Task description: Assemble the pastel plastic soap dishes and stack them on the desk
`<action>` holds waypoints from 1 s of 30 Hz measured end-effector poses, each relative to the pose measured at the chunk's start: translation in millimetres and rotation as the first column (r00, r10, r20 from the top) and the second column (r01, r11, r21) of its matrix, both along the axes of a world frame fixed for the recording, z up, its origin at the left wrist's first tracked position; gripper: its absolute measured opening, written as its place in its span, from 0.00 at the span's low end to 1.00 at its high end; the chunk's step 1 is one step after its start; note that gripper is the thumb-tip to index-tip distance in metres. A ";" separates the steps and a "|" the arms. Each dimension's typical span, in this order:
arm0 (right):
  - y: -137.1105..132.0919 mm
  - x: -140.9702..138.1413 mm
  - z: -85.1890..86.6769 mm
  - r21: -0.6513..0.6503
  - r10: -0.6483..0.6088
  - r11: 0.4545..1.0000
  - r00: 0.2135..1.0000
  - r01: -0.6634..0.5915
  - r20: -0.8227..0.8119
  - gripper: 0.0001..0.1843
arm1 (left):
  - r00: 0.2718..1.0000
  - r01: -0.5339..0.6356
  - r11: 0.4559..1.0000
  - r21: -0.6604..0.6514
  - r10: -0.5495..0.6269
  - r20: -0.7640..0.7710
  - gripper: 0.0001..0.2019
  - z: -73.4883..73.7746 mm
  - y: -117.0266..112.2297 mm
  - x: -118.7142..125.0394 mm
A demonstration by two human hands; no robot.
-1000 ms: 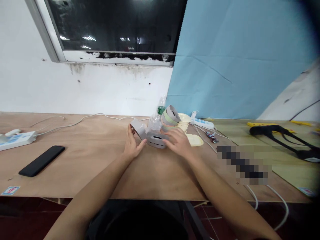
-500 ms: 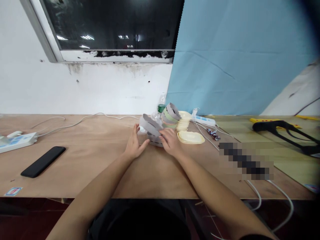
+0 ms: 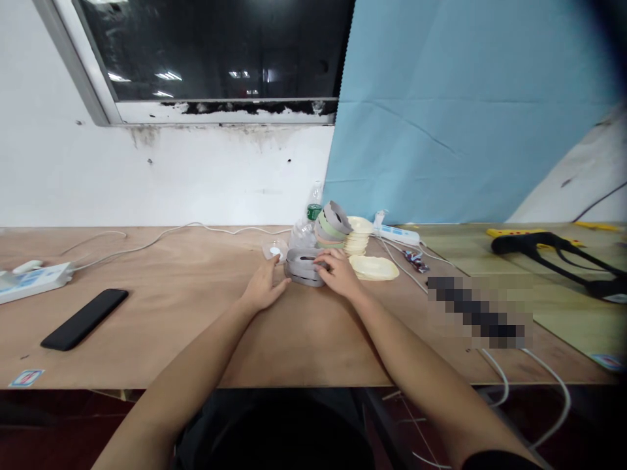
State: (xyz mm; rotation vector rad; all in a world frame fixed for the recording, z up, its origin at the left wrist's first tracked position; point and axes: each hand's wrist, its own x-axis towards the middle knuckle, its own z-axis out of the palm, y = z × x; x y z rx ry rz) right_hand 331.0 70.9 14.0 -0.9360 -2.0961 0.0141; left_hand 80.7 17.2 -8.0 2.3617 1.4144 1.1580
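A stack of grey ring-shaped bands [image 3: 304, 277] stands on the table in front of me, the upper band resting level on the lower. My right hand [image 3: 339, 271] has its fingers bent over the right rim of the upper grey band, pinching it. On the other side, my left hand [image 3: 266, 287] is open, thumb and fingers apart, close to the band's left side. Just behind the left fingertips sits a small clear plastic piece with a white spot [image 3: 274, 250]. Beyond my right hand leans another stack of grey, green and pinkish bands [image 3: 333, 223].
Cream-coloured shallow trays [image 3: 375, 268] lie right of my hand, more stacked behind. A plastic bottle [image 3: 314, 210] stands near the wall. To the left are a black phone [image 3: 85, 318] and a power strip [image 3: 36, 282]; another power strip [image 3: 399, 235] and cables are at right.
The upper grey band, tilted and raised before, now lies down level on the lower one. My right hand has come down with it; my left hand stays beside it, open.
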 end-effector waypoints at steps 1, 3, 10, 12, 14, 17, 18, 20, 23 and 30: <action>-0.8 -1.0 -0.4 -0.006 -0.009 1.000 1.000 0.009 0.000 0.10 | 1.000 0.014 1.000 -0.015 -0.015 -0.022 0.35 -0.2 -0.4 0.0; -1.6 -2.5 -2.2 -0.020 -0.032 0.999 0.999 0.032 0.012 0.19 | 0.997 0.046 0.997 -0.058 -0.050 -0.063 0.35 -0.2 -1.2 -0.1; 6.4 2.8 -9.3 -0.054 -0.056 0.997 0.992 0.063 0.112 0.36 | 0.974 0.112 0.985 -0.132 -0.135 -0.182 0.30 2.2 -2.3 0.3; 7.8 4.4 -9.3 -0.046 -0.069 0.996 0.991 0.075 0.117 0.36 | 0.968 0.110 0.982 -0.157 -0.142 -0.209 0.28 2.2 -1.7 0.5; 8.1 4.5 -9.5 -0.046 -0.078 0.995 0.991 0.084 0.112 0.36 | 0.962 0.114 0.980 -0.164 -0.150 -0.230 0.27 1.7 -1.2 0.6; 7.4 2.3 -11.1 -0.057 -0.089 0.994 0.992 0.095 0.090 0.36 | 0.956 0.113 0.979 -0.170 -0.154 -0.250 0.27 0.7 -1.1 0.5; 7.3 1.3 -11.9 -0.060 -0.092 0.993 0.992 0.097 0.083 0.36 | 0.955 0.114 0.978 -0.172 -0.156 -0.252 0.27 0.4 -1.1 0.5; 7.3 -0.1 -13.2 -0.059 -0.094 0.993 0.993 0.098 0.075 0.36 | 0.953 0.124 0.976 -0.177 -0.167 -0.254 0.26 0.2 -1.4 0.5; 8.2 -0.8 -14.6 -0.054 -0.102 0.993 0.992 0.106 0.069 0.36 | 0.948 0.134 0.975 -0.178 -0.179 -0.264 0.26 0.6 -2.0 0.6; 6.7 -3.3 -20.4 -0.137 -0.104 0.984 0.993 0.111 0.057 0.28 | 0.948 0.135 0.973 -0.186 -0.181 -0.261 0.26 0.9 -3.4 0.9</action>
